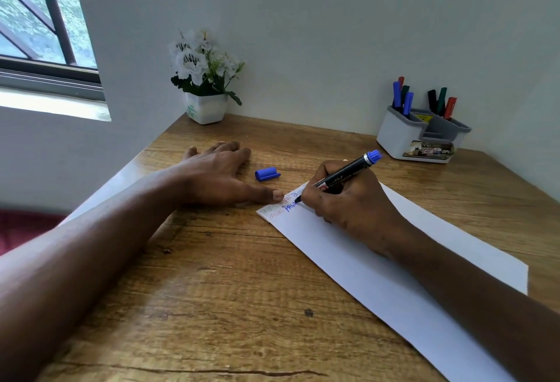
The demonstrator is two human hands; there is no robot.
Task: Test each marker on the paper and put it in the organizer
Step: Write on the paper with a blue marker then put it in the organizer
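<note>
Pale walls meet in a corner behind your wooden surface (212, 275), with a window (39, 18) off to the left. A long white sheet of paper (378, 275) runs diagonally from its near right part toward the middle. Your left hand (218, 175) lies flat and palm down on the wood, fingers (230, 148) spread and holding nothing, the thumb tip just touching the paper's far corner. Your right hand (348, 196) rests on the paper with its fingers closed around a black marker (342, 175) with a blue end, the tip pressed to the sheet beside blue lettering; fainter green and reddish writing sits at the same corner. At the back right stands a white and grey organizer (397, 136) already holding blue, green, black and red markers (403, 96) upright. A potted white flower plant (203, 78) sits in the corner. Between your two hands lies the blue cap (266, 174) on its side, apart from both.
</note>
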